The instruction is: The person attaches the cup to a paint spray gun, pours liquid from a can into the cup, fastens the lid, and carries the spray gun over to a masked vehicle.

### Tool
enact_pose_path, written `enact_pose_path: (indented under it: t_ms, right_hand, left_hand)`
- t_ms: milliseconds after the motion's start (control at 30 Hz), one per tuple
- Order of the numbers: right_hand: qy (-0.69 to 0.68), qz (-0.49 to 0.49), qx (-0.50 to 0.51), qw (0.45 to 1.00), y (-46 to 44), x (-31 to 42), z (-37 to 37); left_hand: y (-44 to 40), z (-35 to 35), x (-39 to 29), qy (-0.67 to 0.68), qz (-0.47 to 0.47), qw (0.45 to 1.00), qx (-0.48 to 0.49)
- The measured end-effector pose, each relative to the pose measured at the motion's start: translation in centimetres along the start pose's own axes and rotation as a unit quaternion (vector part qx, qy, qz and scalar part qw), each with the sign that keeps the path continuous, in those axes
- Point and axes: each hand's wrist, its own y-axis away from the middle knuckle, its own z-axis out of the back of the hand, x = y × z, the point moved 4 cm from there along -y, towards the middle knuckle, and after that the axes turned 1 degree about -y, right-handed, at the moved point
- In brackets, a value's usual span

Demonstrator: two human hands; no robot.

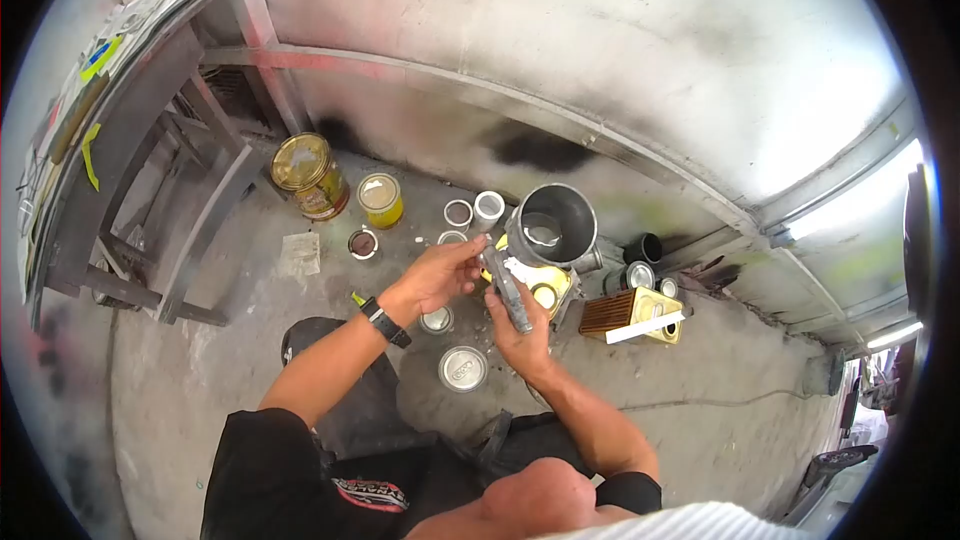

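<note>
A narrow, dark grey, stained tool (pixel 508 288) is held between my hands; its exact kind is not clear. My right hand (pixel 522 338) is closed around its lower end. At its upper end, the fingertips of my left hand (pixel 445 275) pinch the tool. Just beyond my hands stands a large dark grey pot (pixel 585 225) with a little light material inside. A yellow-and-white container (pixel 560 285) shows beside the pot, partly hidden behind my right hand. Below my hands, a round silver lid or tin (pixel 463 368) rests on the floor near my knees.
Paint cans (pixel 310 180) and a yellow tin (pixel 380 202) stand along the wall, with small open cups (pixel 458 213) nearby. To the right lies a rectangular metal can (pixel 640 317) with a white strip on it. A paper-covered table (pixel 120 120) stands left; a hose (pixel 720 402) crosses the floor.
</note>
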Motion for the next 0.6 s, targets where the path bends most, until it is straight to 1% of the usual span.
enact_pose_path:
  t_ms: [67,167,200,300,333,433,500,600]
  right_hand:
    - [0.016,0.016,-0.010,1.000,0.2,-0.1,0.0]
    - [0.019,0.059,-0.030,0.998,0.0,1.9,0.1]
    - [0.039,0.070,-0.024,0.996,0.1,2.4,0.3]
    - [0.056,0.147,-0.024,0.987,0.2,3.3,0.5]
    - [0.071,0.158,-0.027,0.985,0.2,3.6,0.6]
    - [0.013,0.095,-0.003,0.995,0.1,3.9,0.4]
    - [0.024,0.119,-0.005,0.993,0.2,3.6,0.1]
    - [0.023,0.139,-0.005,0.990,-0.1,3.2,-0.2]
  left_hand:
    - [-0.2,0.0,0.5,0.028,-0.002,0.999,0.024]
    - [-0.1,-0.2,0.1,0.037,-0.021,0.999,0.021]
    - [0.0,-0.6,0.2,0.023,-0.050,0.998,0.029]
    - [0.6,-1.4,-0.2,0.021,-0.050,0.997,0.061]
    - [0.9,-1.7,-0.1,0.029,-0.052,0.997,0.057]
    - [1.1,-1.7,0.5,0.053,-0.058,0.996,0.038]
    - [0.6,-1.2,1.1,0.072,-0.063,0.995,0.020]
    - [0.2,-1.2,1.0,0.015,-0.136,0.990,-0.023]
